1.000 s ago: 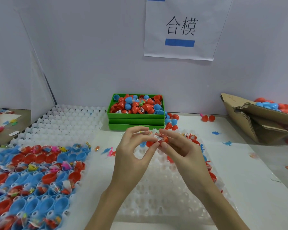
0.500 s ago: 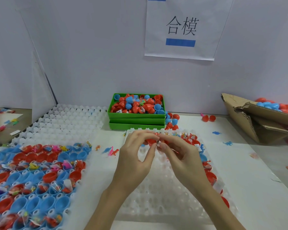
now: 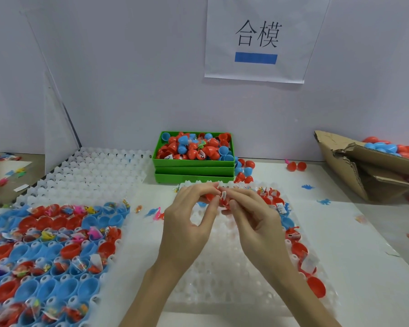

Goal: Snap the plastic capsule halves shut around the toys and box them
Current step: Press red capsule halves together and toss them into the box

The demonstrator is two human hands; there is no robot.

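both hands, left hand (image 3: 187, 223) and right hand (image 3: 253, 223), pinch 1 red capsule (image 3: 219, 199) with curled fingers above a white tray (image 3: 222, 274) at the table's (image 3: 354, 244) middle.

left hand (image 3: 187, 223): bare, no glove | right hand (image 3: 255, 223): bare | forearms: sleeveless | fingernails: short

Both forearms reach in from the bottom edge, converging at center. Left hand (image 3: 187, 223) and right hand (image 3: 253, 218) meet fingertip to fingertip, fingers curled, thumbs underneath, both pinching a small red piece (image 3: 219, 199) between them.
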